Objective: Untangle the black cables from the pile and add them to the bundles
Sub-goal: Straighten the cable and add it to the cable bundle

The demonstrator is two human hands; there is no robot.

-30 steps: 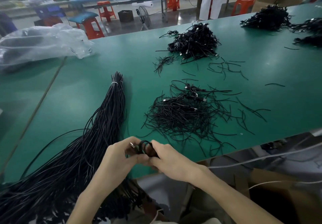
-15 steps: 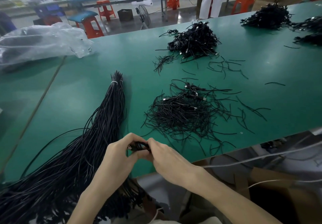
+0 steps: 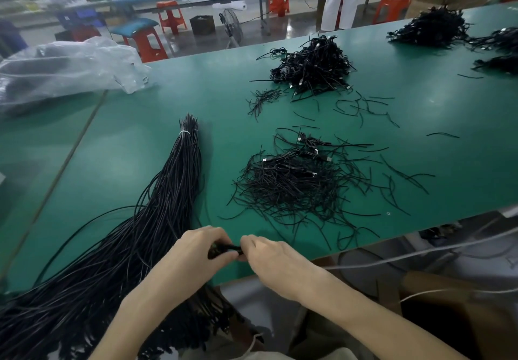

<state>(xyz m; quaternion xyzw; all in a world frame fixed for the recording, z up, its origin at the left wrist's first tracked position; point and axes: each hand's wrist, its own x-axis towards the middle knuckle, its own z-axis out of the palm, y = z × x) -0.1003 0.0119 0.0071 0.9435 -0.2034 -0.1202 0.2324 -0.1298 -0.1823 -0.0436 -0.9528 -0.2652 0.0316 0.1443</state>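
Both hands meet just above the near edge of the green table (image 3: 140, 141). The left hand (image 3: 196, 250) curls its fingers around a small coiled black cable (image 3: 224, 249), and the right hand (image 3: 269, 258) pinches the other end of it. The long tied bundle (image 3: 173, 191) runs to the near left corner, under the left forearm. The loose pile (image 3: 297, 185) of thin cables lies in the middle, apart from the hands. A plastic bag (image 3: 64, 68) rests at the far left edge.
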